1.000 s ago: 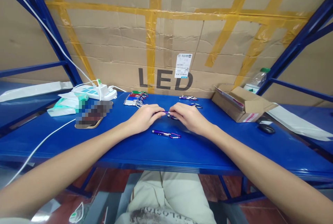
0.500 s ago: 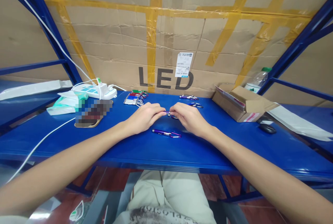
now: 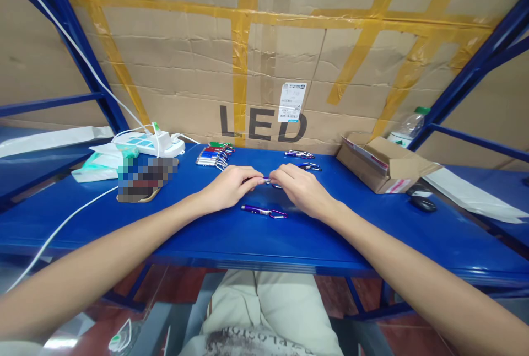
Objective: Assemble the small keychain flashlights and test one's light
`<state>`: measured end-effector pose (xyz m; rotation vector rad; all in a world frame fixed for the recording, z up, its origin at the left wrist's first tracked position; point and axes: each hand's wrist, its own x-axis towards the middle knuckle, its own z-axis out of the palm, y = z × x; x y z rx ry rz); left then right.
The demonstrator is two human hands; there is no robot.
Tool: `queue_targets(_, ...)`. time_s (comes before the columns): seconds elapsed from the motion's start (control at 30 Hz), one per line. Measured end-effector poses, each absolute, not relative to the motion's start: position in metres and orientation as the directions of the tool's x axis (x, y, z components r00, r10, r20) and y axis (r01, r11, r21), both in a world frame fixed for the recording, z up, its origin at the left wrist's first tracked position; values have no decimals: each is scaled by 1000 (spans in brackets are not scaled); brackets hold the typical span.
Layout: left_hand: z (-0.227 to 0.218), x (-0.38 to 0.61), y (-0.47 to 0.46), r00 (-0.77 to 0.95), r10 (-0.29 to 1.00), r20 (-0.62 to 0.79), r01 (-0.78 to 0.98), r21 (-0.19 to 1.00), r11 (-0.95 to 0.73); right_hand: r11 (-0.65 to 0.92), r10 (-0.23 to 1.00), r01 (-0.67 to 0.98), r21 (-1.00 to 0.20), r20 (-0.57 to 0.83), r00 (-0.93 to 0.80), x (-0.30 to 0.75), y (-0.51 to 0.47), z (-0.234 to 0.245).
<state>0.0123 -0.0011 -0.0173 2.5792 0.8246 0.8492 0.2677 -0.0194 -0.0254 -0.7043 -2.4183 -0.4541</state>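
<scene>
Between my two hands is a small carabiner penlight (image 3: 268,181), most of it hidden by my fingers, with a bit of blue-purple and metal showing. My left hand (image 3: 232,188) pinches its left end. My right hand (image 3: 303,190) is closed round the other end, where part of a dark clip peeks out. Nearer to me, a purple penlight (image 3: 256,210) with a purple carabiner lies flat on the blue table (image 3: 264,243). Beyond my right hand lie a blue penlight (image 3: 309,167) and a few more penlights (image 3: 299,154). Behind my left hand, several penlights (image 3: 212,156) in green, red, blue and silver lie in a row.
On the left are a phone (image 3: 149,179), a tissue pack (image 3: 105,166) and a white power strip (image 3: 152,144) with cables. An open cardboard box (image 3: 378,166), a black mouse (image 3: 422,203) and a plastic bottle (image 3: 409,127) stand to the right. A large carton (image 3: 185,69) closes off the back.
My fingers have shifted slightly on the held penlight, and the right fingers sit a little differently. The things on the table have stayed in place.
</scene>
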Motion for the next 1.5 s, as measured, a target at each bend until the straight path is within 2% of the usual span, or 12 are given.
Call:
queue_targets(0.1,-20,9,0,699,533,476,448,289,-846,843,459,533,-77,621,-636,266,-17,-27)
queue_targets(0.2,-21,6,0,737,463,492,460,138,-877,791,610,494,-361,538,-582,263,-15,-27)
queue_targets(0.33,-22,5,1,760,359,541,434,-12,-901,508,812,343,-790,307,-497,261,-14,-23)
queue_targets(0.4,-21,5,1,758,303,578,417,-72,-906,350,848,237,-906,199,-492,261,-13,-22)
queue_targets(0.47,-21,6,1,746,256,615,403,-110,-909,215,861,140,-966,120,-495,261,-12,-21)
queue_targets(0.6,-21,6,0,706,202,679,388,-132,-912,2,859,-36,-999,20,-511,262,-12,-20)
queue_targets(0.7,-21,7,0,687,223,692,396,-99,-913,-17,867,-82,-996,26,-498,262,-12,-21)
queue_targets(0.83,-22,8,1,687,281,670,418,-48,-907,125,897,-87,-988,150,-416,260,-11,-25)
queue_targets(0.93,-23,9,2,677,327,659,443,-10,-896,258,892,-24,-966,247,-378,258,-9,-28)
queue_targets(1.2,-24,9,3,636,474,610,494,150,-856,466,837,145,-873,381,-392,261,-11,-30)
queue_targets(1.37,-25,8,2,659,460,595,466,157,-871,593,792,339,-731,450,-413,265,-14,-31)
queue_targets(1.5,-27,7,3,682,407,608,439,105,-892,570,801,324,-755,423,-424,264,-17,-30)
